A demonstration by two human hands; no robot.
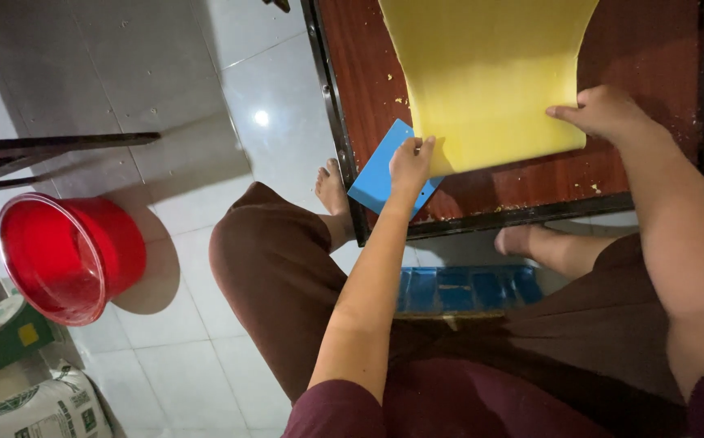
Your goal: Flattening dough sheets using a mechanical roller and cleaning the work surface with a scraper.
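Observation:
A thin yellow dough sheet [486, 77] lies on a low reddish-brown wooden table [652, 49]. My left hand [409, 162] grips a blue plastic scraper [380, 170] at the sheet's near-left corner, close to the table's front edge. My right hand [603, 113] rests on the sheet's near-right edge, fingers curled over it and pressing it down. Crumbs of dough are scattered on the wood around the sheet.
A red plastic bucket [68, 251] stands on the white tiled floor at left, beside a green box [11, 332] and a printed sack [39, 410]. A dark metal frame [43, 150] juts in from the left. A blue tray [469, 288] lies under the table by my feet.

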